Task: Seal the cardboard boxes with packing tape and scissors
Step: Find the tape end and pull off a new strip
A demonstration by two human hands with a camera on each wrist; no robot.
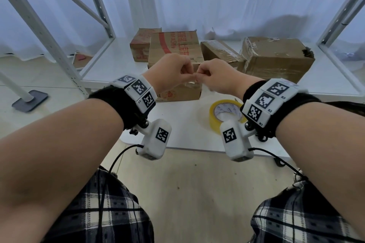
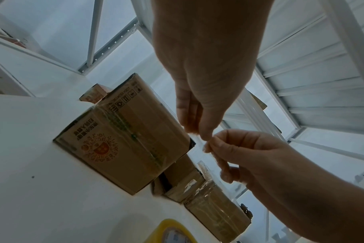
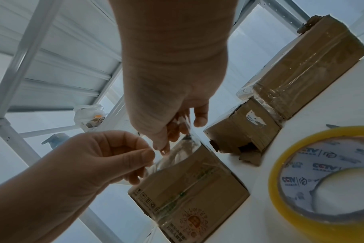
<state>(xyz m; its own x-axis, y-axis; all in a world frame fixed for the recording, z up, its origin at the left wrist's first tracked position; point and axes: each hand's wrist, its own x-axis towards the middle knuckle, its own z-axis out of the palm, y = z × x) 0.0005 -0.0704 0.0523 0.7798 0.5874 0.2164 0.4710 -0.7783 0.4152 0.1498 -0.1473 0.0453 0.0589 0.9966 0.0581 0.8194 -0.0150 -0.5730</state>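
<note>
Both hands meet above the front cardboard box (image 1: 173,49), a printed carton with clear tape across its front face (image 2: 123,139). My left hand (image 1: 190,76) and right hand (image 1: 199,78) each pinch an end of a short strip of clear tape (image 2: 197,143), which is held in the air over the box's near top edge. In the right wrist view the strip (image 3: 177,152) hangs crumpled between the fingertips. A yellow roll of packing tape (image 1: 214,116) lies flat on the white table under my right wrist. No scissors are plainly visible.
Three more taped boxes stand behind: a small one (image 1: 141,45) at the back left, one (image 1: 219,51) in the middle and a big torn one (image 1: 276,59) to the right. White shelving posts (image 1: 39,25) flank the table (image 1: 187,142).
</note>
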